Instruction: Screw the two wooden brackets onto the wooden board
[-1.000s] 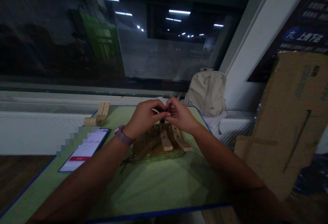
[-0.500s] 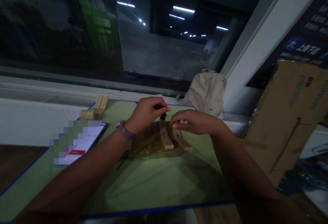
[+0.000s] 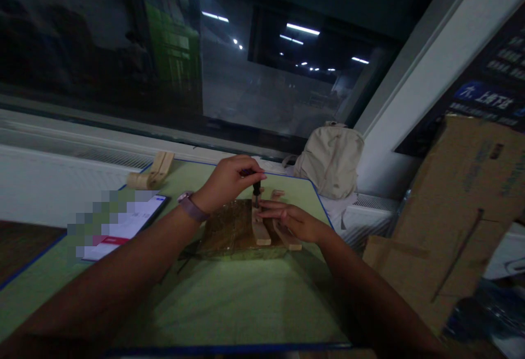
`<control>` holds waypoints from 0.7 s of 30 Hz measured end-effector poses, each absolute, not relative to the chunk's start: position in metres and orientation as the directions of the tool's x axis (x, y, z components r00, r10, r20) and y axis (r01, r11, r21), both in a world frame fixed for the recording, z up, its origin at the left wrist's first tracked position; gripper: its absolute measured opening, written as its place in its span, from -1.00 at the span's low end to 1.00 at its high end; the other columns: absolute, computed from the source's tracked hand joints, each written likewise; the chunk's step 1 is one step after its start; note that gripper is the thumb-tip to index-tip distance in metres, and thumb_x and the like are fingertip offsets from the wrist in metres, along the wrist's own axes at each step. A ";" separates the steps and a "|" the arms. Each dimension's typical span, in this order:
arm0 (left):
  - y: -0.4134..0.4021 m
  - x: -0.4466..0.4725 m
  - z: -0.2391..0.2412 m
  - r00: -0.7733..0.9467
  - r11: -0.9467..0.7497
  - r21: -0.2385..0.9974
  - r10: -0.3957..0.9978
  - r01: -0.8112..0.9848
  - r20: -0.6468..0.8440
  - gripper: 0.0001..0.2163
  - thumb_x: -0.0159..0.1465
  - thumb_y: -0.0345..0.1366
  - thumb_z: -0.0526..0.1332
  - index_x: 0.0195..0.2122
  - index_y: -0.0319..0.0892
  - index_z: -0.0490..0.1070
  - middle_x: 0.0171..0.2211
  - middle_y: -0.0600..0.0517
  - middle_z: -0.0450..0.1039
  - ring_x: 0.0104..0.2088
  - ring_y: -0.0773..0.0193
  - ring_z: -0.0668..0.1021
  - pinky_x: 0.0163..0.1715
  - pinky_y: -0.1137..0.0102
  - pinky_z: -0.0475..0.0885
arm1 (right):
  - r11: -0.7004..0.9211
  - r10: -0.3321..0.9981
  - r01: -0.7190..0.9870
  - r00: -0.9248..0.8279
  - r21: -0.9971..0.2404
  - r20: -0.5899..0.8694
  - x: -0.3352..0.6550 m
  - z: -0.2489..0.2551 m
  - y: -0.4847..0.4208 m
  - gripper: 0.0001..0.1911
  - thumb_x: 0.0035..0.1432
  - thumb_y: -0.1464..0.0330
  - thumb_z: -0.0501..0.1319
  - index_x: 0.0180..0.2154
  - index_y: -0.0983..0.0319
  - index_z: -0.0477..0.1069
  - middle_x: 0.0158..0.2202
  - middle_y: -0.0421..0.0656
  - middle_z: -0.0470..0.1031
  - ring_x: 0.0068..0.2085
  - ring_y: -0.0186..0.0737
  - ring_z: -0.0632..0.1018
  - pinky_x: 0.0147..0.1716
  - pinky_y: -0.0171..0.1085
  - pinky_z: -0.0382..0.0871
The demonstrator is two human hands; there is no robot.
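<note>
My left hand is closed around the black handle of a screwdriver, held upright with its tip down at the far part of a curved wooden piece. My right hand has its fingers stretched out, the fingertips touching that same wooden piece near the screwdriver's tip. Under the right hand lies a second curved wooden piece, partly hidden. Both pieces rest on a flat package wrapped in brown, shiny tape.
A tablet or phone with a lit screen lies on the green table at left. Behind it stand more wooden pieces. A beige backpack is by the window, and a large cardboard box stands at right.
My right hand has come down and nearer, from the second wooden piece's far end onto the left piece, its fingers now straighter. My left hand still grips the screwdriver, which shows more fully.
</note>
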State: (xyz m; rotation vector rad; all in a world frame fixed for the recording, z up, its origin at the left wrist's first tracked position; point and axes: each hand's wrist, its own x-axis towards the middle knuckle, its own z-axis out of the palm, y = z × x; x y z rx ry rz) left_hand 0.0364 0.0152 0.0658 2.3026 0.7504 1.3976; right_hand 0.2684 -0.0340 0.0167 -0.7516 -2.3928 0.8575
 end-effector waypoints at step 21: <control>0.020 0.028 0.060 0.484 -0.714 0.694 0.642 0.093 0.595 -0.79 0.28 -0.17 0.25 -0.19 -0.19 0.52 -0.20 -0.04 0.58 -0.17 0.24 0.59 -0.11 0.32 0.48 | 0.799 0.569 0.388 -0.735 -0.460 0.368 0.262 0.018 -0.030 -0.56 0.43 0.19 -0.08 0.05 0.16 0.50 0.05 -0.07 0.56 0.05 -0.11 0.44 0.12 0.04 0.25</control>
